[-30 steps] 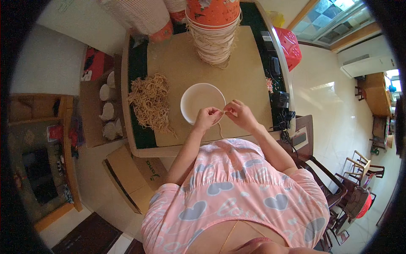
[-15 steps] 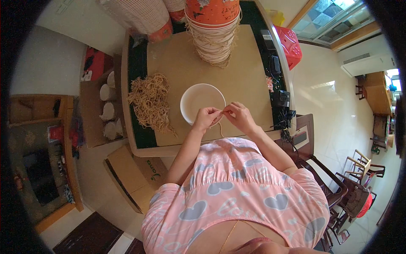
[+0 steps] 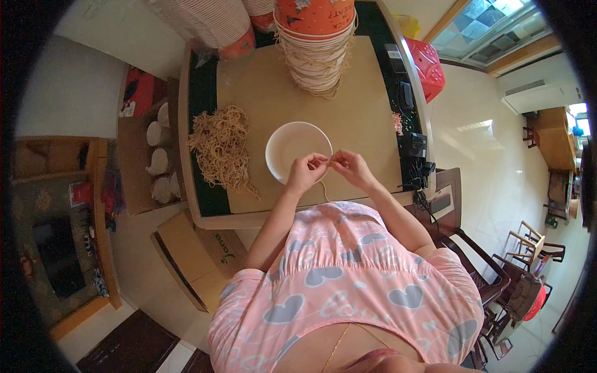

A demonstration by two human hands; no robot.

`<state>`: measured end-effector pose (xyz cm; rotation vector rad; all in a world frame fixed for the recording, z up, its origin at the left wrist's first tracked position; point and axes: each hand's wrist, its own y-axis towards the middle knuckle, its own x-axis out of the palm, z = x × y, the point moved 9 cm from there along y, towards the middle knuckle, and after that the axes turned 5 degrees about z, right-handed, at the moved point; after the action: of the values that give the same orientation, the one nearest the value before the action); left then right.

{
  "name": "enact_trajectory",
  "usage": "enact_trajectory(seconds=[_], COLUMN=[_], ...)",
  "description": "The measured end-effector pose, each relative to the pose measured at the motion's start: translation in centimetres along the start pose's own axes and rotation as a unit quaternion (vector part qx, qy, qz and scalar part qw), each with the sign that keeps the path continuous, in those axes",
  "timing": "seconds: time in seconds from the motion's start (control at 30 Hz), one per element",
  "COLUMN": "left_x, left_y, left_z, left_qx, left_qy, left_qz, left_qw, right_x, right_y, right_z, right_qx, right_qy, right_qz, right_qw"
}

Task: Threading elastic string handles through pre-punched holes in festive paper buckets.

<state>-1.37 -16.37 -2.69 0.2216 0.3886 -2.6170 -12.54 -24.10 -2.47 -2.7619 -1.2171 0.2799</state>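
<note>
A white paper bucket (image 3: 273,152) stands on the brown board in front of me, its mouth facing up. Over its near right rim, my left hand (image 3: 307,173) is closed in a pinch on a thin beige cord (image 3: 325,191). My right hand (image 3: 352,170) pinches the same cord just to the right, the fingertips almost meeting. One end of the cord hangs down toward my dress. Whether it passes through the bucket's rim is hidden by my fingers. To the left lies a tangled heap of beige cords (image 3: 221,149).
Beyond the bucket rises a tall stack of orange-printed buckets (image 3: 314,56) with cords hanging from them. More stacked buckets (image 3: 202,25) stand at the far left. Black adapters and cables (image 3: 413,146) line the table's right edge. A carton of white buckets (image 3: 155,161) sits left of the table.
My fingertips have shifted slightly and drawn a little apart, with the right hand's fingers less bunched. The bucket stays in nearly the same place.
</note>
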Motion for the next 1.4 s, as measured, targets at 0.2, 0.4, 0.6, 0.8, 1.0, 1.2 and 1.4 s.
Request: enact_trajectory(seconds=[0.2, 0.4, 0.6, 0.8, 1.0, 1.2, 1.4], left_x=[0.1, 0.5, 0.9, -0.4, -0.5, -0.1, 0.3], left_y=[-0.2, 0.1, -0.1, -0.6, -0.8, -0.7, -0.6], left_z=[1.3, -1.6, -2.2, 0.2, 0.9, -0.8, 2.4], left_qx=[0.011, -0.057, -0.111, -0.017, -0.016, -0.100, 0.012], left_qy=[0.077, -0.002, -0.087, 0.039, 0.079, -0.054, 0.069], left_qz=[-0.004, -0.027, -0.051, -0.014, -0.006, -0.012, -0.030], left_qw=[0.997, 0.998, 0.989, 0.999, 0.997, 0.993, 0.997], right_x=[-0.2, -0.3, 0.0, 0.2, -0.6, -1.2, -0.8], right_y=[-0.1, -0.5, -0.8, -0.5, -0.4, -1.0, -1.6], right_z=[-0.8, -4.2, -4.8, -4.2, -0.7, -0.7, -1.5], right_qx=[0.001, -0.075, -0.097, -0.102, -0.013, -0.018, -0.001], right_qy=[-0.027, -0.131, -0.157, -0.158, 0.014, 0.073, 0.127], right_qz=[-0.001, 0.015, 0.011, 0.013, 0.064, 0.083, 0.076], right_qw=[1.000, 0.988, 0.983, 0.982, 0.998, 0.994, 0.989])
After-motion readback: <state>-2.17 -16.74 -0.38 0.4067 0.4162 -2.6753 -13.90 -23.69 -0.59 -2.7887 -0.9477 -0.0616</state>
